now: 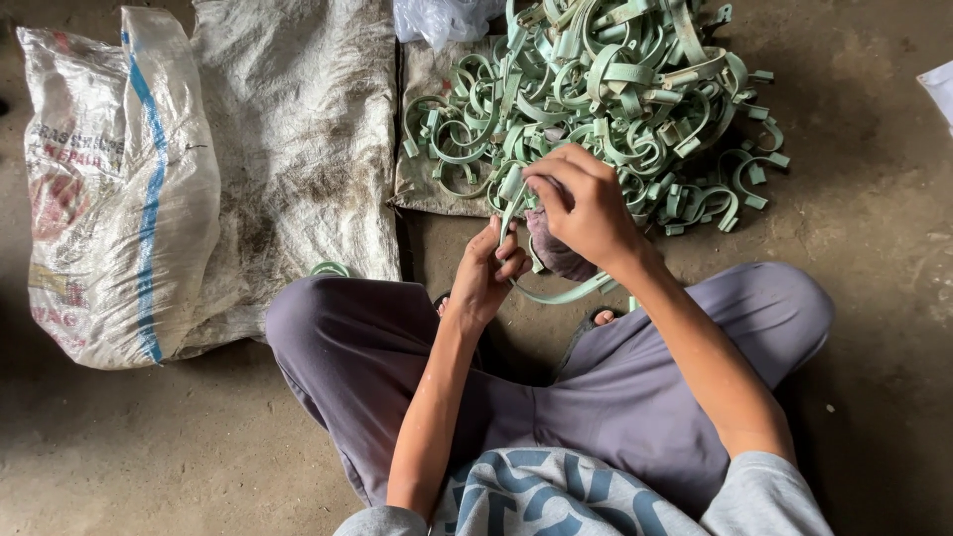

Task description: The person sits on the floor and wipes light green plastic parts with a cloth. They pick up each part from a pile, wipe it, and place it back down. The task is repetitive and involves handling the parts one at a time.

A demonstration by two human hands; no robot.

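1. Seated cross-legged on the concrete floor [874, 328], with both hands raised just near of a heap of clips [606, 99].
2. Left hand [488, 273] closed, fingers pinching a pale green clip [556, 291] at its upper end; right hand [584, 203] curled tight over the same clip from above, also gripping what looks like a dark rounded lump underneath, possibly a rag or pad, too hidden to tell.
3. Held clip: a thin curved band, pale green, smooth, bowed in a shallow arc below the hands, sitting between the knees and just near of the heap.
4. Heap of clips: dozens of the same green U-shaped bands with squared ends, tangled and hooked into one another, resting partly on a flattened sack [298, 149] at far centre.
5. Likely trouble: a slip of the band out of the left pinch, since the grip is narrow and the band looks springy; a snap back toward the fingers would follow.
6. Also possible: snagging on the heap, as the hooked ends lie touching the right knuckles' side and could drag neighbours along.
7. Off to the left, a filled white woven sack with a blue stripe [119, 189], well apart from the hands.
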